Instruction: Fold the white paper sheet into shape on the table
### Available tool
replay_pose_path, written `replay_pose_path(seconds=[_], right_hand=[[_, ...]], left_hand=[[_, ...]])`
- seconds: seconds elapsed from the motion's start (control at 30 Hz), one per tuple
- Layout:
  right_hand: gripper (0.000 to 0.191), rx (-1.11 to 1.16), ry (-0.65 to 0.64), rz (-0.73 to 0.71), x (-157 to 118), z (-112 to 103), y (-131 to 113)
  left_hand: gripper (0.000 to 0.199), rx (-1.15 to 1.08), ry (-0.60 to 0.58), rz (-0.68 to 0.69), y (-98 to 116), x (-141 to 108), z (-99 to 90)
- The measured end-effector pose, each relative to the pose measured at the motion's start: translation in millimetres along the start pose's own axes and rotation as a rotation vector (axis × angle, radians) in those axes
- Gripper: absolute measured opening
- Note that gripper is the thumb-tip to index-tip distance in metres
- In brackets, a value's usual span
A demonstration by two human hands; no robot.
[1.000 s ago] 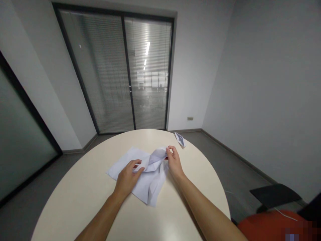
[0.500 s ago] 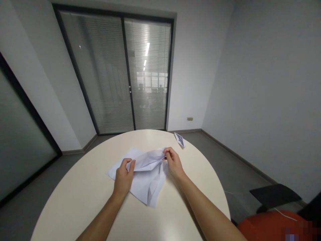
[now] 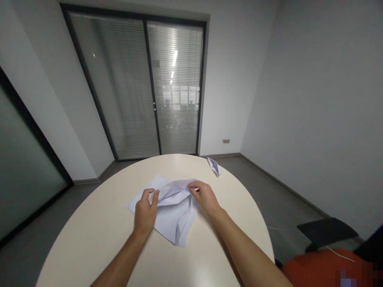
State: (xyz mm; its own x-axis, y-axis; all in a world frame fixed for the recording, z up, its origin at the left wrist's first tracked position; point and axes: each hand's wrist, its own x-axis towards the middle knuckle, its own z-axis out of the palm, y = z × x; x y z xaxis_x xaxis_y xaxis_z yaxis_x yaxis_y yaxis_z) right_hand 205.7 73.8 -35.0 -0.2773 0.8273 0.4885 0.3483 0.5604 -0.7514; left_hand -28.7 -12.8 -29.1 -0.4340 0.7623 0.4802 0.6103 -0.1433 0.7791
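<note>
A creased, partly folded sheet of white paper (image 3: 173, 217) lies on the round cream table (image 3: 95, 223). My left hand (image 3: 146, 211) pinches its raised fold at the left, thumb and fingers closed on it. At the fold's right end, my right hand (image 3: 204, 195) grips the paper between thumb and fingertips. The raised flap bends between the two hands, and lower corners of the sheet spread flat toward me. A small bit of red shows by the right fingers; I cannot make out what it is.
A small folded paper piece (image 3: 214, 166) with a dark print sits at the table's far right edge. An orange chair (image 3: 320, 267) with a black armrest (image 3: 327, 231) stands at the lower right. Beyond the table are a glass door with blinds (image 3: 176, 119) and grey walls.
My right hand has shifted slightly left and down along the fold, its fingers now flatter. My left hand has moved a little left. The flap between them sags more.
</note>
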Motion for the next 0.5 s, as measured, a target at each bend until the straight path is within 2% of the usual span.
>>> replay_pose_path(seconds=[0.17,0.33,0.5], right_hand=[[0.019,0.19,0.042,0.048,2,-2,-7],[0.031,0.578,0.082,0.132,4,-9,-11],[0.037,0.845,0.12,0.23,8,-15,-14]], left_hand=[[0.043,-0.104,0.016,-0.078,-7,9,2.6],[0.048,-0.273,-0.012,-0.296,-17,18,2.3],[0.038,-0.579,-0.062,-0.538,-20,18,2.9]])
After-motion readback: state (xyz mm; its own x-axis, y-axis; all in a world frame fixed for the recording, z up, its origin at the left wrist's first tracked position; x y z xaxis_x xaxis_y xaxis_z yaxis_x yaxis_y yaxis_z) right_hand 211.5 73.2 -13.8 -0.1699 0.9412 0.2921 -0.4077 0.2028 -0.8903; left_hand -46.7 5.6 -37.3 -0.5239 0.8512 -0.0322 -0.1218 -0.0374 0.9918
